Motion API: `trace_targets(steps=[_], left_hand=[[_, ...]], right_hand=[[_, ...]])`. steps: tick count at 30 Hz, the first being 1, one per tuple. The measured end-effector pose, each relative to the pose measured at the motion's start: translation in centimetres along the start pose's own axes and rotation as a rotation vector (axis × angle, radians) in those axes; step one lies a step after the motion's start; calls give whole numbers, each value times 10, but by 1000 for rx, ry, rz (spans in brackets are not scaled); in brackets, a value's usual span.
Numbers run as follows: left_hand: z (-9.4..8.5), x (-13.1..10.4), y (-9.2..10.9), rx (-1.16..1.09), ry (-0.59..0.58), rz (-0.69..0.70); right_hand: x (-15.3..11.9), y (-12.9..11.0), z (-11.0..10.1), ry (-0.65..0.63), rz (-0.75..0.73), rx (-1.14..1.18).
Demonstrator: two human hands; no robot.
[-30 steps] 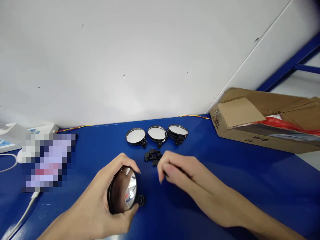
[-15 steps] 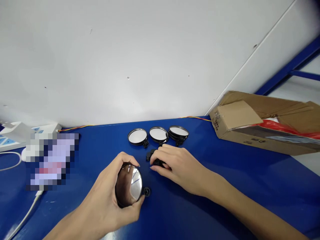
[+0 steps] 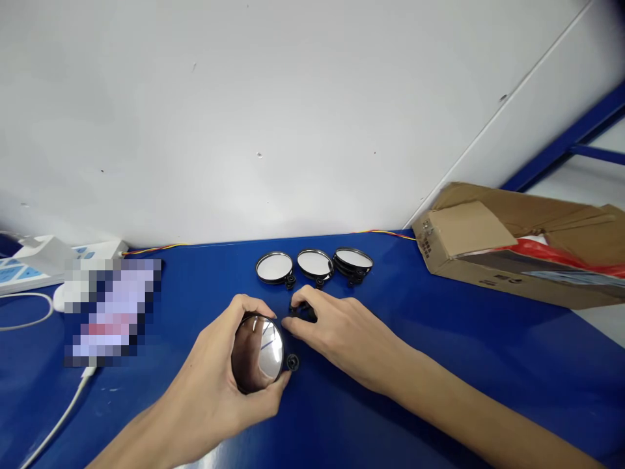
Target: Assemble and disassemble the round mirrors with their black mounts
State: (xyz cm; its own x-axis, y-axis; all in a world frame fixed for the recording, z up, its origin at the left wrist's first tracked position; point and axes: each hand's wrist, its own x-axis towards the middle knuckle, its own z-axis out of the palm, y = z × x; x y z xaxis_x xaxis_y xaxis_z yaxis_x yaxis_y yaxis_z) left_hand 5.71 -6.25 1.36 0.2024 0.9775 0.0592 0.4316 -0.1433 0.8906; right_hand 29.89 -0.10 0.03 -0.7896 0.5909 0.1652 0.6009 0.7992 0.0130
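Observation:
My left hand (image 3: 215, 371) grips a round mirror (image 3: 257, 354) with a thin black rim, held tilted above the blue table. A small black pivot knob (image 3: 292, 362) sticks out from the mirror's right edge beside my thumb. To the right, my right hand (image 3: 336, 332) is low over the table, thumb and bent forefinger closed about small black parts (image 3: 305, 312). Their exact shape is largely hidden by the fingers. Just beyond lie a left round mirror (image 3: 274, 266), a middle mirror (image 3: 315, 264) and a right stack of mirrors (image 3: 353, 258), each with a black knob.
An open cardboard box (image 3: 488, 247) with red wrapping inside stands at the right. On the left are a blurred phone (image 3: 117, 306) on a white cable (image 3: 63, 417) and a white power strip (image 3: 53, 264). A white wall (image 3: 293, 130) rises behind the blue table (image 3: 195, 280).
My right hand's fingers have shifted slightly left over the small black parts, its thumb and forefinger now further apart. The left hand keeps its hold on the mirror. The view has shifted slightly.

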Motion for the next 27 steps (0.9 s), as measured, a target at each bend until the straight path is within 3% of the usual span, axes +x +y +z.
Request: trace_targets(steps=[5,8,10,17,19,23,25,27], left_hand=[[-1,1,2,23,20,17],[-3,2,1,48,53,27],[-5,3,-2,17,43,42],[-12,2,-8,-233,-279,-2],[-12,1,-9,-314,-290,-7],[-8,1,-15,-373,-133,-30],[-6,3,-18,-345,-89,-68],[-5,5,-20,-300,-76,-94]], right_hand=[[-3,0,-4,168,-1,74],[-9,-9,-13,322,-12,168],[-14,-19,-19,341,-61,172],[-24,-42,-37,367,-278,170],[-23,-34,-41,418,-301,167],[-14,0,-44,526,-198,100],[-7,21,-40,654,-132,-48],[1,40,-31,662,-59,-159]])
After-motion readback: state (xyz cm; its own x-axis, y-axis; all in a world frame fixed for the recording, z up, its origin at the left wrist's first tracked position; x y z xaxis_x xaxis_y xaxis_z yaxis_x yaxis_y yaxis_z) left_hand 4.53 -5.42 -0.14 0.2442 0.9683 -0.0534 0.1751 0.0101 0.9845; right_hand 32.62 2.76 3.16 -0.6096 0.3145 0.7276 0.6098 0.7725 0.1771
